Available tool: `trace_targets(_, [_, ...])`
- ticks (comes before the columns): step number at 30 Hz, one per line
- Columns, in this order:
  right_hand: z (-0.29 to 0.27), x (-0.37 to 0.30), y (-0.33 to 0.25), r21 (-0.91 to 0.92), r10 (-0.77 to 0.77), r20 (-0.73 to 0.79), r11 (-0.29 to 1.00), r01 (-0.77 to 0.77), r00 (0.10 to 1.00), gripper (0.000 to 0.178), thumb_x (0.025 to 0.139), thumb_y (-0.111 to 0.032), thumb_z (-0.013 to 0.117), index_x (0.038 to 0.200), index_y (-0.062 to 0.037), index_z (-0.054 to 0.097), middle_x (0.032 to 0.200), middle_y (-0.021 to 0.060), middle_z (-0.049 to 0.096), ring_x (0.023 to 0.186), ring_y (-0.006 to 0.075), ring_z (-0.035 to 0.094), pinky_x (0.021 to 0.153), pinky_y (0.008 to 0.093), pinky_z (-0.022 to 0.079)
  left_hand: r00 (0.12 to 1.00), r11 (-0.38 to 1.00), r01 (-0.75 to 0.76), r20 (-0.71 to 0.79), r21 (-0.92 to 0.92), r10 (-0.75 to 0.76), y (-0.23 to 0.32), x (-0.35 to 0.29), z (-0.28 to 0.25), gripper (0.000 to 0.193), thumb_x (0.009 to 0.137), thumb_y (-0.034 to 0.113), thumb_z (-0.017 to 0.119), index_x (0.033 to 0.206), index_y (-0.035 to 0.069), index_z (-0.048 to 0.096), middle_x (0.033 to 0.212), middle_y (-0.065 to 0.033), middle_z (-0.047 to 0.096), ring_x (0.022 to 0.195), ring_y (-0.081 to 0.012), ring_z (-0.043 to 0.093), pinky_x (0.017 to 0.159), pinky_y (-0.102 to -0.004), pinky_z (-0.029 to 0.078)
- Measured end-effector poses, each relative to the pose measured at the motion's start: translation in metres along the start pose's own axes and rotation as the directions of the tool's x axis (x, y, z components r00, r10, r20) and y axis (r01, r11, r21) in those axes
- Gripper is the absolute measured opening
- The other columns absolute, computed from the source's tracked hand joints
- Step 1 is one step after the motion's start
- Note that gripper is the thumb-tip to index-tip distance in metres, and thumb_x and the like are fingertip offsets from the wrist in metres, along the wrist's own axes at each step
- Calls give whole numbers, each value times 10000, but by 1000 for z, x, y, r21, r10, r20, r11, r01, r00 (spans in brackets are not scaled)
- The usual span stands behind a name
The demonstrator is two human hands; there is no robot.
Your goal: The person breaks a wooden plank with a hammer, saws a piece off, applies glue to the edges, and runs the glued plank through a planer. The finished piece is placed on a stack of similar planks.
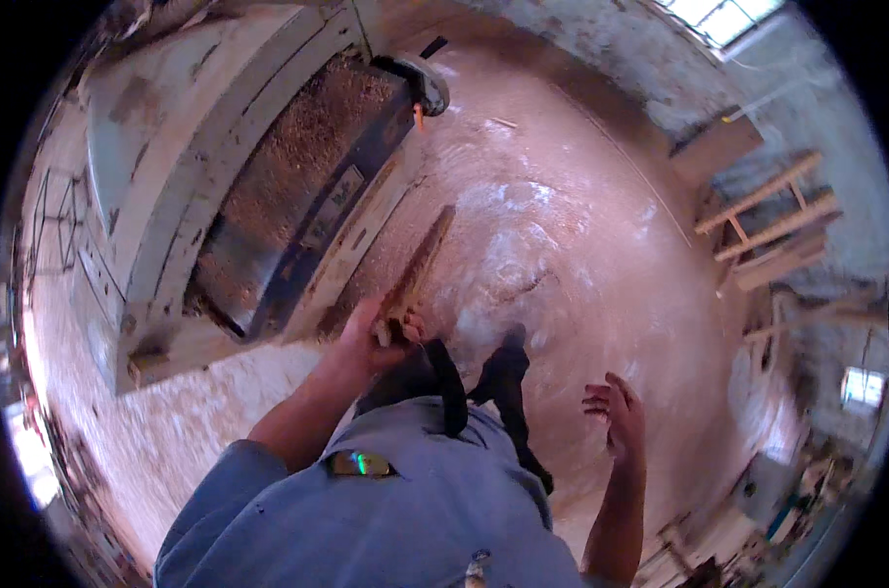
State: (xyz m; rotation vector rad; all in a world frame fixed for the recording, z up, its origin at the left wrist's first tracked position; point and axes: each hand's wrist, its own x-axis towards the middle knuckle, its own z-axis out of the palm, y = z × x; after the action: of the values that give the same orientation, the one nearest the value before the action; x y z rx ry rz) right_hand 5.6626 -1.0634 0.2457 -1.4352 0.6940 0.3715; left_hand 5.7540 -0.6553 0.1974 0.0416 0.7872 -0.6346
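Observation:
My left hand (371, 333) is closed around the near end of a narrow wooden board (422, 257). The board points away from me at a slant, beside the near side of a big pale machine (165, 211). Wood chips cover the machine's recessed bed (307, 142), which has a dark edge along it. Out to my right, my right hand (618, 412) hangs over the floor with its fingers apart, holding nothing. A black strap-like piece (448, 387) lies against my front, close to the left hand.
Sawdust is spread over the floor (523, 225), with a small wood scrap (504, 122) on it. At the right wall lean wooden frames (772, 211) and a brown panel (716, 147). A wire-like rack (57, 220) stands far left. Cluttered items fill the lower right.

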Motion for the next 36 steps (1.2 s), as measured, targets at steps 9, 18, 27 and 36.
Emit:
trace_targets(9, [20, 206, -163, -393, -12, 384, 903, 175, 923, 408, 953, -225, 509, 1264, 36, 473, 948, 126, 643, 768, 153, 609, 675, 279, 514, 807, 902, -243, -443, 357, 392, -53, 20, 75, 371, 935, 453, 442, 996, 97, 525, 743, -106, 571, 563, -189, 562, 395, -278, 449])
trace_targets(18, [142, 346, -267, -542, 42, 708, 673, 504, 705, 334, 951, -228, 517, 1169, 23, 558, 917, 99, 650, 756, 142, 612, 655, 272, 502, 798, 833, -541, -385, -118, 464, -115, 66, -5, 328, 932, 414, 464, 956, 108, 581, 731, -80, 584, 579, -190, 560, 460, -294, 465])
trace_targets(27, [364, 418, -347, -39, -287, 957, -225, 974, -28, 436, 813, -249, 644, 1170, -19, 546, 1215, 209, 533, 1147, 386, 482, 982, 452, 398, 551, 511, -803, -709, -306, 441, -208, 104, 48, 346, 943, 435, 451, 949, 119, 590, 688, -58, 568, 529, -210, 533, 462, -307, 481])
trace_targets(36, [390, 492, -288, 94, 392, 915, -436, 895, 95, 272, 876, -225, 527, 1083, -52, 562, 1093, 159, 605, 908, 360, 642, 751, 462, 529, 552, 8, -820, -787, -573, 277, -305, 210, 134, 429, 901, 518, 475, 989, 118, 600, 647, -48, 544, 508, -176, 515, 422, -257, 414])
